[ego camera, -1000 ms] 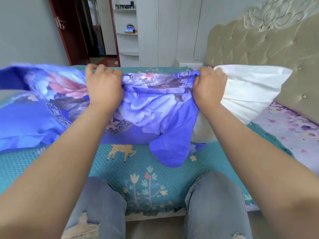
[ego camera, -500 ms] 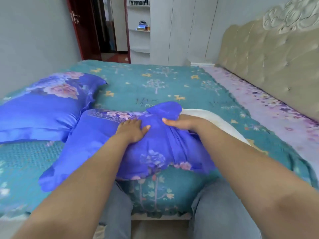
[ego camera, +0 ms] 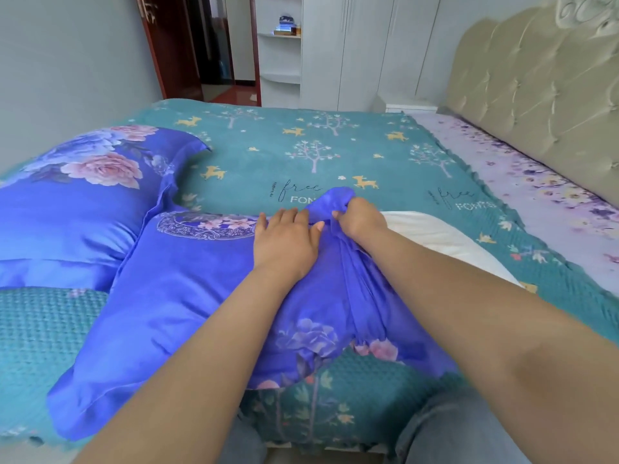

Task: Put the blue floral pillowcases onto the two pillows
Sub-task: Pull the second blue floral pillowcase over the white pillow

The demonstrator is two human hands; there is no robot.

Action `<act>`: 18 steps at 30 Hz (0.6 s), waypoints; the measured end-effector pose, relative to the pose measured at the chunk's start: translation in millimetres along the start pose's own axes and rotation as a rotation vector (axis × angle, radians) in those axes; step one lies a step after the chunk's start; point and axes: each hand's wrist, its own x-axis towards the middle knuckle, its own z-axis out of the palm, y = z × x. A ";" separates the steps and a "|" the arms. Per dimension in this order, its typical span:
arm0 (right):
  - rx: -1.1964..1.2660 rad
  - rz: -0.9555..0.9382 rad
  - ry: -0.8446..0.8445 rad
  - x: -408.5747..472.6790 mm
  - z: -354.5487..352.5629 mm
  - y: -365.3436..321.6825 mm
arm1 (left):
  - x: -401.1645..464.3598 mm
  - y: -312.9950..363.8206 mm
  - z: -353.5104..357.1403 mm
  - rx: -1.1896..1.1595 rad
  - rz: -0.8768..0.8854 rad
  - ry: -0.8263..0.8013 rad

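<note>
Head view. Your left hand (ego camera: 286,241) lies flat, palm down, on the blue floral pillowcase (ego camera: 187,296); fingers straight and slightly spread, thumb out to the right, pressing the cloth onto the pillow beneath. Forearm runs in from the lower left, wrist level.

Your right hand (ego camera: 358,219) sits just beside the left, fingers curled tight round a bunched fold of the pillowcase's open edge; the gathered cloth rises in a small peak above the knuckles. Right forearm crosses in from the lower right and lies over the case.

The pillowcase covers the left part of the white pillow (ego camera: 445,239). The pillow's right end is bare, sticking out past the gripped edge. The case's loose hem hangs over the near edge of the bed, pink and purple flowers showing.

A second pillow (ego camera: 77,209), already fully in its blue floral case, lies to the left, its corner touching the one under your hands.

Both rest on a teal bedspread (ego camera: 301,152) printed with trees and yellow deer. A lilac floral sheet (ego camera: 522,182) runs along the right, against a tufted beige headboard (ego camera: 536,88). White wardrobe (ego camera: 361,51) and red-brown door (ego camera: 174,48) at the back. Your knees in jeans (ego camera: 452,430) sit at the bottom.
</note>
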 end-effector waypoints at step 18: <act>0.147 0.289 0.168 34.4 -18.9 139.9 | 24.5 -29.6 19.5 0.226 -0.097 -0.198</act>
